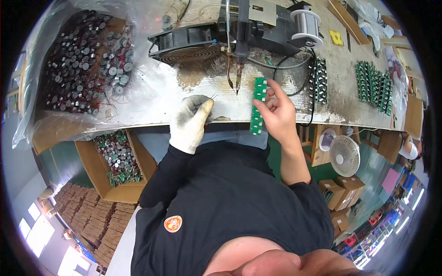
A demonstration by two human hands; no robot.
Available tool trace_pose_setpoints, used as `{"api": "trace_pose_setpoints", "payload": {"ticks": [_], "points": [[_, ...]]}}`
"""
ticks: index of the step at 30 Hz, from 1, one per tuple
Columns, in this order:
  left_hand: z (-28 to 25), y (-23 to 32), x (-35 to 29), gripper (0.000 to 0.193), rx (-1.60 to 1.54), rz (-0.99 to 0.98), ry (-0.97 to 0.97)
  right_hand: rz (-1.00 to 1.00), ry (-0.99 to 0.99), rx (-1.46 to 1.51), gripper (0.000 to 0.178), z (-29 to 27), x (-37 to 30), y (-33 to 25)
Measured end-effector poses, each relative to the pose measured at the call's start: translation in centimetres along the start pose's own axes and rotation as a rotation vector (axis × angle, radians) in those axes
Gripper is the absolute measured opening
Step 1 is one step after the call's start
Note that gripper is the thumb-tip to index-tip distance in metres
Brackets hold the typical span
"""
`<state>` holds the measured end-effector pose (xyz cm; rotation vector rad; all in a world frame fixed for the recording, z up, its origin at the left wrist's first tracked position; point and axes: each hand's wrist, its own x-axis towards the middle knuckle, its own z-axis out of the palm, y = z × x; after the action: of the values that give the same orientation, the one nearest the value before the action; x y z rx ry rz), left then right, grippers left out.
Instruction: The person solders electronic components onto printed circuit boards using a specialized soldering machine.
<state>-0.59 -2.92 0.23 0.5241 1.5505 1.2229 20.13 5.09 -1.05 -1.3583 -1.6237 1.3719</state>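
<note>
My left hand (189, 120), in a white glove with grey smudges, is closed in a pinch; thin wire ends (213, 97) stick out past its thumb and fingertip. Whatever else lies inside that glove is hidden. Bare, my right hand (279, 112) grips a long green circuit board strip (257, 110) between thumb and fingers, upright in the picture, with pale parts along it. Between the hands, a little farther off, a soldering iron (239, 69) points its dark tip downward. Beside it runs a thin metal tube (229, 69), ending close to the tip. The board is apart from the tip.
Small round metal components with red wires (85, 64) fill a plastic-lined box at left. A black fan (186, 43) and a solder spool (307, 27) stand behind the iron. More green boards (374, 87) lie at right. Below the table edge sits a carton (110, 191) of wired parts.
</note>
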Motion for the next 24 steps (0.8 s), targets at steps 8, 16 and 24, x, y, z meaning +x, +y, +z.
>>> {"api": "trace_pose_setpoints", "payload": {"ticks": [8, 16, 24], "points": [[1.3, 1.0, 0.2, 0.019, 0.127, -0.018, -0.062, 0.192, -0.178, 0.419, 0.048, 0.5, -0.9, -1.5], [2.2, 1.0, 0.7, 0.02, 0.128, -0.029, -0.15, 0.2, -0.255, 0.495, 0.052, 1.5, -1.5, -1.0], [2.5, 0.2, 1.2, 0.018, -0.059, -0.113, -0.146, 0.167, -0.282, 0.467, 0.054, 1.5, -1.7, -0.9]]}}
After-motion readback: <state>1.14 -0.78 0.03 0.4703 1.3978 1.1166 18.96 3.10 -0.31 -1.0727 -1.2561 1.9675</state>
